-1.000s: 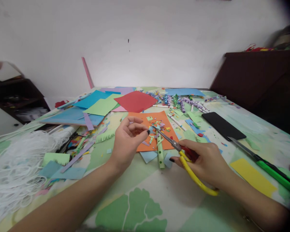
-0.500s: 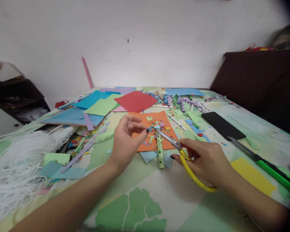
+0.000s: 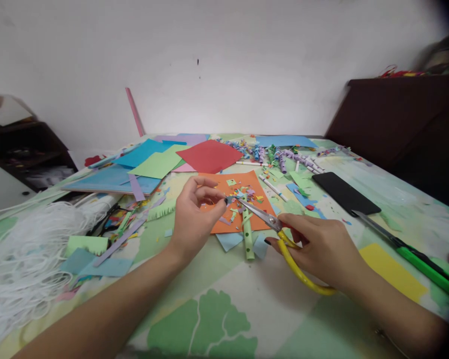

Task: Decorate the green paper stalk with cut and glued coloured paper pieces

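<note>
A patterned table cover (image 3: 194, 279) is spread beneath the fingers of the left hand (image 3: 198, 209) and the right hand (image 3: 318, 249). A heap of white cord (image 3: 26, 259) is located well to the left of the left fingers. An orange sheet (image 3: 263, 197) is laid below and just beyond the left fingertips. The yellow-handled scissors (image 3: 275, 222) are gripped by the right fingers at the handles, with the blades directed toward the left fingertips. A black phone (image 3: 344, 193) is positioned beyond and to the right of the right fingers. A dotted green paper tube (image 3: 248, 237) is laid between both sets of fingers, partly on the orange sheet. A small blue paper piece (image 3: 231, 199) is pinched by the narrowed left thumb and forefinger, near the blade tips; whether contact is made cannot be told. Paper scraps (image 3: 250, 194) are scattered beyond the left fingertips.
</note>
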The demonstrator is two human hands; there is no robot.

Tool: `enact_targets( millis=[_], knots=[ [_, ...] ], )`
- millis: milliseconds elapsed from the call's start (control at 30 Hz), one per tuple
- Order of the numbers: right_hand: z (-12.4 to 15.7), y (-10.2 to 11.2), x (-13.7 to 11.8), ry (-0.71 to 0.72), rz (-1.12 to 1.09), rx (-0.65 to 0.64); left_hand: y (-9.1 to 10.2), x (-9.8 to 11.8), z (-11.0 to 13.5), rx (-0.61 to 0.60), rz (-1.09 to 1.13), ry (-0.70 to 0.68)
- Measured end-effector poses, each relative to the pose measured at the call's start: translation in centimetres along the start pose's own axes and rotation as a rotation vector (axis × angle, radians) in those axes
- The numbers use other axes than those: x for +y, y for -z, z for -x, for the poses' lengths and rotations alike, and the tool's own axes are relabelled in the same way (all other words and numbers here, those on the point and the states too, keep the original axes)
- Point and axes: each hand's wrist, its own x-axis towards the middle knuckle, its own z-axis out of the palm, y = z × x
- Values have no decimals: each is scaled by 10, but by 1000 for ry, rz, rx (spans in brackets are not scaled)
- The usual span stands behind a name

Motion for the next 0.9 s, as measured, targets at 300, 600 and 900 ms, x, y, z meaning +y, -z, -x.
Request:
enact_targets(
  millis=[300, 600, 900],
  knots=[
    [1, 1, 3, 48, 161, -3, 1, -2, -6, -71, -144, 17],
    [-11, -1, 21, -403, 253, -338, 3, -11, -13, -147, 101, 256],
    [-5, -17, 73, -457, 244, -334, -3, -10, -9, -198, 291, 444]
  ],
)
